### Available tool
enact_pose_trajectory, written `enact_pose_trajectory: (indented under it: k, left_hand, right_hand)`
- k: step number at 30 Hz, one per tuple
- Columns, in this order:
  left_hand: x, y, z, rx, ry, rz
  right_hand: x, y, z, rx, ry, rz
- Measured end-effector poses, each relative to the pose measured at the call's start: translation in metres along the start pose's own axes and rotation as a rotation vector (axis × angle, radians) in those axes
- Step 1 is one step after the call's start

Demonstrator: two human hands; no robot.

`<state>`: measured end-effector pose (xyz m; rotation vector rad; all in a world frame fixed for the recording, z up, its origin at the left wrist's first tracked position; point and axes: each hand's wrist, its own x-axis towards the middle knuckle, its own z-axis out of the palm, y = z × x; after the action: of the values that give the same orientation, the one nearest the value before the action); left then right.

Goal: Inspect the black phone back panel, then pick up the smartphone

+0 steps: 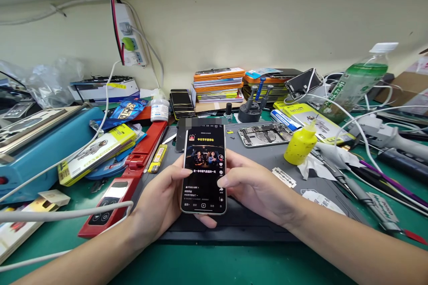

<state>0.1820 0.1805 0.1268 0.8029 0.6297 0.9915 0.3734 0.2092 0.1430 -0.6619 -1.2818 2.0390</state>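
Note:
Upright between both hands is a smartphone (204, 182), its screen lit with a video and several icons down the right side. My left hand (163, 200) grips its left edge, the thumb resting on the glass. On the opposite edge my right hand (249, 182) is closed round the phone, its thumb over the lower right of the screen. Most of the fingers are hidden behind the phone. Beneath lies a dark grey work mat (267, 220). An opened phone (264, 135) with its inner parts showing rests on the mat, beyond my right hand.
A yellow squeeze bottle (301, 144) stands at the right, near razor blades (283, 177) and a soldering iron (347, 182). A red device (110, 200) and a blue machine (67, 142) occupy the left. Stacked boxes (219, 84) and a screwdriver holder (249, 111) line the back. A white cable (67, 216) crosses the left foreground.

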Motion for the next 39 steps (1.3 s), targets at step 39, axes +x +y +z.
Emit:
enact_pose_trajectory:
  k: [39]
  left_hand:
    - [0.002,-0.002,-0.002,-0.005,-0.056,-0.008]
  right_hand:
    - [0.005,0.007,-0.004,0.022,-0.049,-0.028]
